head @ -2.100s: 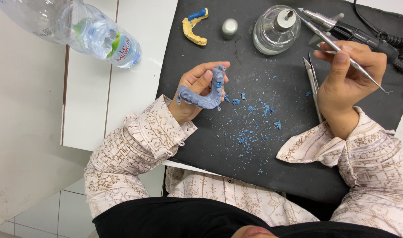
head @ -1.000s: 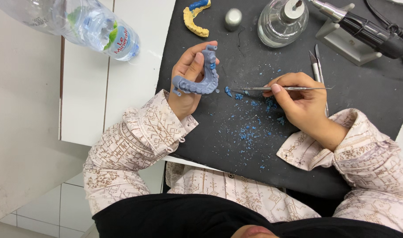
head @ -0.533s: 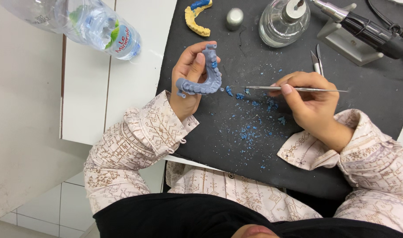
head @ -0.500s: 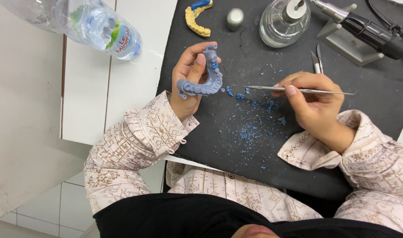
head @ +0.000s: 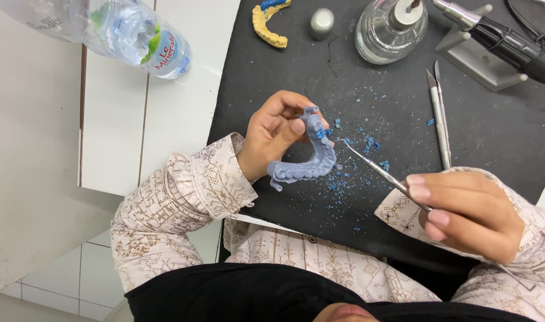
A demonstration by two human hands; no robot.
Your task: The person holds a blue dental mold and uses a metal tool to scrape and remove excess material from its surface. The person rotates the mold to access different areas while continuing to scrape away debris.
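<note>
My left hand [head: 271, 134] holds a grey-blue U-shaped dental arch model [head: 307, 156] over the black mat [head: 493, 131], thumb and fingers pinching one side of it. A spot of brighter blue wax sits near the top of the model. My right hand [head: 463, 211] grips a thin metal carving tool [head: 376, 170] like a pen. Its tip points up and left and meets the model's outer edge, just right of the blue spot.
Blue wax shavings [head: 350, 179] are scattered on the mat under the model. At the back lie a yellow arch model [head: 267, 24], a small metal cap [head: 322, 21], a glass burner [head: 390, 30], a handpiece on a stand [head: 505, 42] and two spare instruments [head: 439, 113]. A plastic water bottle [head: 126, 36] lies on the white counter at left.
My right hand dropped lower and turned the tool from lying level to pointing diagonally up-left, tip now at the model. My left hand lowered and tilted the model slightly.
</note>
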